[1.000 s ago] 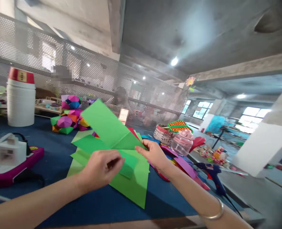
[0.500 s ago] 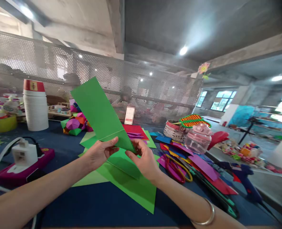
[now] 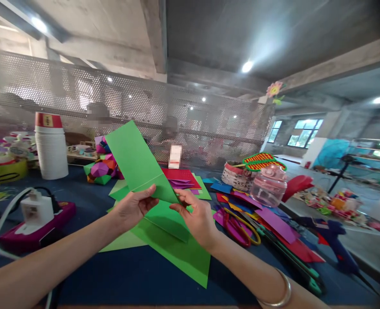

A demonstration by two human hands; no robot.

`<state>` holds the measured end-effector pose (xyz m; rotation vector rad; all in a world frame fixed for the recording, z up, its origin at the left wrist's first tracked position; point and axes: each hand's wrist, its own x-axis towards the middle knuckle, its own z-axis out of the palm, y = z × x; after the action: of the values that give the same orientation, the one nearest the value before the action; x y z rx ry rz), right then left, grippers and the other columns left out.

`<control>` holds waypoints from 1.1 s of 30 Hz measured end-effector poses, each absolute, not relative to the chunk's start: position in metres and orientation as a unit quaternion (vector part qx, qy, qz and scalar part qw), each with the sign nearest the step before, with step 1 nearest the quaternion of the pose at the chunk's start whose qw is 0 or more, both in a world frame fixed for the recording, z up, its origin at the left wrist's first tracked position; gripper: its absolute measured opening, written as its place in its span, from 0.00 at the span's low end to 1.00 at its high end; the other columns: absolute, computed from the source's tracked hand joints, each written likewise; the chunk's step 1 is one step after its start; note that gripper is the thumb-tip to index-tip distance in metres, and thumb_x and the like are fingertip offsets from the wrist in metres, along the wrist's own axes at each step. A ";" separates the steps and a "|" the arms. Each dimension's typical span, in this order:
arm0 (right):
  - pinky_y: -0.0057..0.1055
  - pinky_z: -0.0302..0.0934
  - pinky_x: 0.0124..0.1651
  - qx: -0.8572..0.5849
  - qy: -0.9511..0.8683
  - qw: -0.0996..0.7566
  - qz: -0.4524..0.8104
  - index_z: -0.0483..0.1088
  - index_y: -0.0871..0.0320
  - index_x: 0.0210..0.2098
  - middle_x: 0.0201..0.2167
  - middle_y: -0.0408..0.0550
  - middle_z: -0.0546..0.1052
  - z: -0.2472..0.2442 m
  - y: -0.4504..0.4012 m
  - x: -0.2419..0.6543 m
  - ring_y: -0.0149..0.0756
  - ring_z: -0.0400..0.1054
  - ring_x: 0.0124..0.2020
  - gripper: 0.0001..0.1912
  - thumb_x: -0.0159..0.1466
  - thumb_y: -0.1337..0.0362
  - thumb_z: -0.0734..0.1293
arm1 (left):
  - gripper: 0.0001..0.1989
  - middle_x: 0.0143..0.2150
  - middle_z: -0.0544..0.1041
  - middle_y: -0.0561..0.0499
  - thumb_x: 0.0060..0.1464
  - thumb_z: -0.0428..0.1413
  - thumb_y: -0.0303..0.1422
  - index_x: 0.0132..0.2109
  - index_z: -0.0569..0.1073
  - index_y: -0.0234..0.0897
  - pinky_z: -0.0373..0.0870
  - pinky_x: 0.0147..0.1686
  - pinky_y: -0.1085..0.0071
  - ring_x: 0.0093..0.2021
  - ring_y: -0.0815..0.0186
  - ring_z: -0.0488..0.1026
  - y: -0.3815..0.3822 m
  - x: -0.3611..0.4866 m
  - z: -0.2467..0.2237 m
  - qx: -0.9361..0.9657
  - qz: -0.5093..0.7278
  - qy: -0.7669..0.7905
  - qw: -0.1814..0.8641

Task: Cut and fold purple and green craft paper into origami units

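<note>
A long green paper strip (image 3: 134, 156) with a crease across its lower part is held up, tilted to the left, above the table. My left hand (image 3: 137, 206) pinches its lower left edge, thumb on the front face. At the lower right corner my right hand (image 3: 194, 214) has its fingers closed on the paper's edge, thumb just below. Beneath both hands lie more green sheets (image 3: 190, 262), one of them creased, on the dark blue tabletop (image 3: 128, 274).
Scissors (image 3: 241, 227), a cutter and coloured paper pieces (image 3: 278, 223) lie to the right, near a clear bottle (image 3: 269, 189) and a blue glue gun (image 3: 334, 240). On the left are a purple power strip (image 3: 61, 219) and stacked paper cups (image 3: 51, 150). A perforated screen (image 3: 138, 103) stands behind.
The strip's upper end has dropped and shifted a little to the right. Both hands keep their hold near its lower end, almost unmoved.
</note>
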<state>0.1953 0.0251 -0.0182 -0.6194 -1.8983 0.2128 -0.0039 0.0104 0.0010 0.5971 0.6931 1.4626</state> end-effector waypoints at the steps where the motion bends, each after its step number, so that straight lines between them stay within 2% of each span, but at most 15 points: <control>1: 0.32 0.72 0.43 -0.258 -0.798 0.537 0.091 0.74 0.57 0.53 0.39 0.48 0.83 -0.020 0.026 0.196 0.39 0.78 0.39 0.18 0.64 0.63 0.72 | 0.09 0.26 0.78 0.51 0.54 0.62 0.16 0.29 0.77 0.31 0.78 0.29 0.78 0.23 0.72 0.76 0.010 -0.004 0.001 0.261 0.644 0.306 0.651; 4: 0.33 0.73 0.45 -0.259 -0.797 0.534 0.110 0.75 0.56 0.54 0.42 0.48 0.83 -0.023 0.029 0.196 0.41 0.79 0.40 0.18 0.64 0.63 0.71 | 0.12 0.25 0.78 0.51 0.58 0.58 0.16 0.28 0.77 0.30 0.79 0.28 0.78 0.23 0.72 0.76 0.009 -0.003 0.001 0.257 0.644 0.309 0.651; 8: 0.32 0.74 0.42 -0.272 -0.794 0.536 0.094 0.77 0.53 0.51 0.37 0.45 0.84 -0.022 0.028 0.197 0.40 0.80 0.37 0.15 0.65 0.62 0.71 | 0.13 0.27 0.79 0.50 0.60 0.56 0.16 0.29 0.78 0.28 0.79 0.28 0.77 0.23 0.72 0.76 0.008 -0.003 0.002 0.254 0.644 0.311 0.651; 13: 0.38 0.72 0.50 -0.278 -0.820 0.498 0.040 0.71 0.51 0.59 0.47 0.49 0.82 -0.018 0.020 0.197 0.43 0.78 0.43 0.27 0.62 0.58 0.74 | 0.08 0.29 0.81 0.51 0.56 0.61 0.18 0.31 0.80 0.30 0.79 0.26 0.77 0.24 0.72 0.77 0.007 -0.004 0.003 0.253 0.654 0.311 0.642; 19: 0.37 0.72 0.48 -0.278 -0.814 0.508 0.042 0.77 0.54 0.51 0.43 0.50 0.83 -0.019 0.022 0.196 0.43 0.78 0.41 0.15 0.65 0.60 0.71 | 0.09 0.27 0.80 0.51 0.55 0.63 0.19 0.28 0.79 0.31 0.78 0.28 0.79 0.23 0.73 0.76 0.008 -0.007 0.001 0.265 0.638 0.313 0.652; 24: 0.34 0.72 0.42 -0.290 -0.786 0.527 0.144 0.78 0.54 0.46 0.39 0.47 0.84 -0.015 0.020 0.193 0.41 0.79 0.37 0.12 0.63 0.62 0.72 | 0.07 0.27 0.80 0.51 0.49 0.68 0.19 0.28 0.79 0.31 0.79 0.32 0.77 0.26 0.71 0.77 0.008 -0.009 0.000 0.293 0.623 0.305 0.657; 28: 0.34 0.73 0.44 -0.279 -0.759 0.536 0.241 0.77 0.55 0.46 0.40 0.46 0.84 -0.015 0.015 0.190 0.41 0.79 0.40 0.12 0.63 0.63 0.72 | 0.06 0.30 0.82 0.48 0.44 0.71 0.20 0.28 0.81 0.29 0.80 0.39 0.72 0.32 0.67 0.79 0.005 -0.006 -0.003 0.318 0.606 0.302 0.664; 33: 0.37 0.73 0.43 -0.279 -0.745 0.533 0.287 0.78 0.55 0.42 0.39 0.47 0.84 -0.019 0.012 0.186 0.42 0.79 0.39 0.11 0.61 0.59 0.72 | 0.12 0.37 0.84 0.44 0.39 0.73 0.23 0.35 0.83 0.29 0.78 0.47 0.67 0.40 0.61 0.80 0.003 -0.004 -0.011 0.364 0.579 0.306 0.662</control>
<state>0.1863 0.0121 -0.0185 -0.6640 -1.7772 0.6837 -0.0042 0.0030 -0.0113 0.8238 0.6915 1.3086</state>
